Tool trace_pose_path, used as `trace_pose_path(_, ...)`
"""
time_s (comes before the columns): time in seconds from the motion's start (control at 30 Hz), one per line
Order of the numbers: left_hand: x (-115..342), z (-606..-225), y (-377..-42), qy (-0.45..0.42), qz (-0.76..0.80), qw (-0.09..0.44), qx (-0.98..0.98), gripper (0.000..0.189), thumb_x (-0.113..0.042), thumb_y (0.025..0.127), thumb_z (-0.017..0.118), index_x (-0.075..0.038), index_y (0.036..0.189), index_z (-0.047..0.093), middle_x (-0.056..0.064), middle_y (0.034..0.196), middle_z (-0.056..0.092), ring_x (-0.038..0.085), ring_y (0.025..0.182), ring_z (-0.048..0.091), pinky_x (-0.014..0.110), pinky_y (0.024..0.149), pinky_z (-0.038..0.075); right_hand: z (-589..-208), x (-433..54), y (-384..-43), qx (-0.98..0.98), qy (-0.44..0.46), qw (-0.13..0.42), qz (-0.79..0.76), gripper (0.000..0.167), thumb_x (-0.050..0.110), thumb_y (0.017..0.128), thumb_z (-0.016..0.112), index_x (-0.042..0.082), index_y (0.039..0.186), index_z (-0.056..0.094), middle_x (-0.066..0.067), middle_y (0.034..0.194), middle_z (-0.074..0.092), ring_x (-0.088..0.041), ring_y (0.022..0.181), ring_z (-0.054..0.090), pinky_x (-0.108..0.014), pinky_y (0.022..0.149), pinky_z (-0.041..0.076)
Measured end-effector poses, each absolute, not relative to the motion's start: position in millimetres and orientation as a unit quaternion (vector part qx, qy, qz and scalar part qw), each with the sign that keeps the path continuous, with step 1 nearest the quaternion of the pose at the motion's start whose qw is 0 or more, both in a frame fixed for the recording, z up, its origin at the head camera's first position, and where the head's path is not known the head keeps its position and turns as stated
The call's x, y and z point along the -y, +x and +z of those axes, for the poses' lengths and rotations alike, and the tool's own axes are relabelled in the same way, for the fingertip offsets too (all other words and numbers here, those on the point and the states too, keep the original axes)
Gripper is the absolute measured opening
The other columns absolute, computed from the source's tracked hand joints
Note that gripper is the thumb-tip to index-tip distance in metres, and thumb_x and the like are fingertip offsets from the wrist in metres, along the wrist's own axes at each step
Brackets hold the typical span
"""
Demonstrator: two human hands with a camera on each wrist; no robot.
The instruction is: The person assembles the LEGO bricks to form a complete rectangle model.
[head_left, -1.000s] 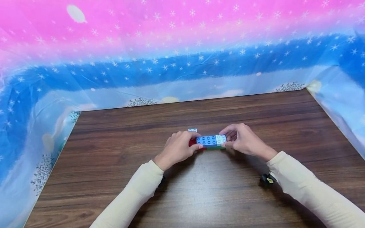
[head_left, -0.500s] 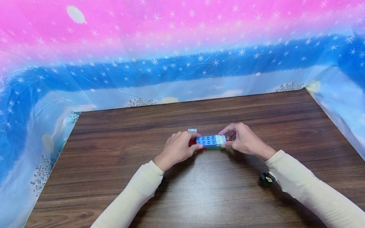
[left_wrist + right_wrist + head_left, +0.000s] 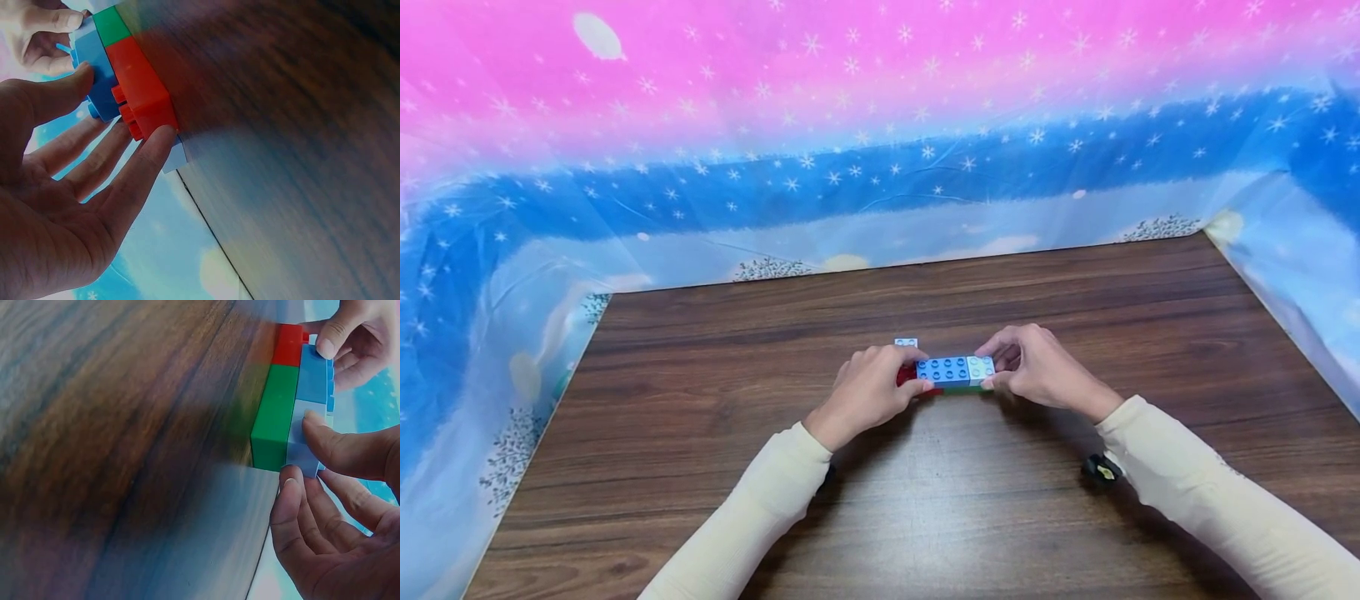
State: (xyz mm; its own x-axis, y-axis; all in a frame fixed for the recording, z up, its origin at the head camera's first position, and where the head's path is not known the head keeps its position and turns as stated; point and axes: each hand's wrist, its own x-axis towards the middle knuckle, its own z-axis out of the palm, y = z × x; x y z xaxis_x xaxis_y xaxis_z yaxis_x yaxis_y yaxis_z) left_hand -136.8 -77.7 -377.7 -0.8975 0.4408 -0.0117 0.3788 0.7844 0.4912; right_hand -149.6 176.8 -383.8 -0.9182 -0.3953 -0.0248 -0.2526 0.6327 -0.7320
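A low stack of toy building bricks sits on the wooden table. Its bottom layer has a red brick (image 3: 145, 90) and a green brick (image 3: 275, 419) end to end. On top lie a blue brick (image 3: 942, 372) and, at its right end, a short pale blue brick (image 3: 305, 434). My left hand (image 3: 868, 382) pinches the blue brick's left end between thumb and fingers, with one fingertip at the red brick's end. Around the pale brick, the thumb and fingers of my right hand (image 3: 1047, 367) grip. Another pale brick (image 3: 906, 342) shows behind the red one, partly hidden.
The dark wooden table (image 3: 715, 375) reaches out on all sides of the stack. A pink and blue snowflake-patterned cloth (image 3: 880, 167) hangs along its back and side edges.
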Motion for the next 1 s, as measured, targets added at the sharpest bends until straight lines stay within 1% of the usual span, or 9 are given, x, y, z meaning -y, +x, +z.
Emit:
trace_pose_path(0.23, 78.2, -376.7, -136.1, 0.218, 0.247, 0.062, -0.942, 0.037, -0.034, 0.093, 0.075, -0.015, 0.125, 0.073, 0.004, 0.115, 0.073, 0.016, 0.070, 0.056, 0.028, 0.056, 0.042, -382.4, -175.5, -149.2, -0.904, -0.178, 0.084, -0.379, 0.029, 0.001, 0.081, 0.084, 0.001, 0.108, 0.075, -0.006, 0.089, 0.069, -0.019, 0.078, 0.062, -0.035, 0.069, 0.051)
trace_pose_path(0.57, 78.6, -377.0, -136.0, 0.220, 0.244, 0.064, -0.942, 0.038, -0.035, 0.093, 0.075, -0.017, 0.126, 0.072, 0.004, 0.117, 0.072, 0.016, 0.074, 0.057, 0.029, 0.060, 0.045, -379.9, -174.3, -147.7, -0.911, -0.171, 0.094, -0.364, 0.029, 0.004, 0.082, 0.084, 0.002, 0.110, 0.075, -0.007, 0.092, 0.070, -0.020, 0.079, 0.062, -0.034, 0.068, 0.050)
trace_pose_path(0.73, 78.6, -376.7, -136.2, 0.227, 0.239, 0.064, -0.942, 0.040, -0.035, 0.093, 0.075, -0.017, 0.129, 0.072, 0.005, 0.117, 0.072, 0.017, 0.071, 0.056, 0.028, 0.055, 0.042, -379.5, -174.7, -147.2, -0.912, -0.169, 0.099, -0.361, 0.029, 0.005, 0.083, 0.083, 0.002, 0.111, 0.075, -0.009, 0.094, 0.070, -0.020, 0.081, 0.062, -0.034, 0.068, 0.050)
trace_pose_path(0.9, 78.8, -374.6, -135.9, 0.244, 0.229, 0.043, -0.942, 0.042, -0.035, 0.092, 0.076, -0.016, 0.129, 0.072, 0.005, 0.119, 0.072, 0.016, 0.069, 0.056, 0.027, 0.052, 0.040, -379.8, -174.5, -147.2, -0.914, -0.169, 0.099, -0.355, 0.030, 0.005, 0.083, 0.083, 0.002, 0.112, 0.075, -0.009, 0.095, 0.070, -0.020, 0.082, 0.062, -0.035, 0.069, 0.051)
trace_pose_path(1.0, 79.5, -371.2, -136.6, 0.252, 0.229, 0.021, -0.940, 0.041, -0.036, 0.092, 0.076, -0.015, 0.126, 0.073, 0.005, 0.121, 0.072, 0.015, 0.071, 0.057, 0.027, 0.053, 0.041, -380.2, -174.5, -147.9, -0.913, -0.171, 0.099, -0.356, 0.029, 0.005, 0.083, 0.083, 0.002, 0.111, 0.075, -0.009, 0.095, 0.070, -0.021, 0.082, 0.063, -0.036, 0.070, 0.052)
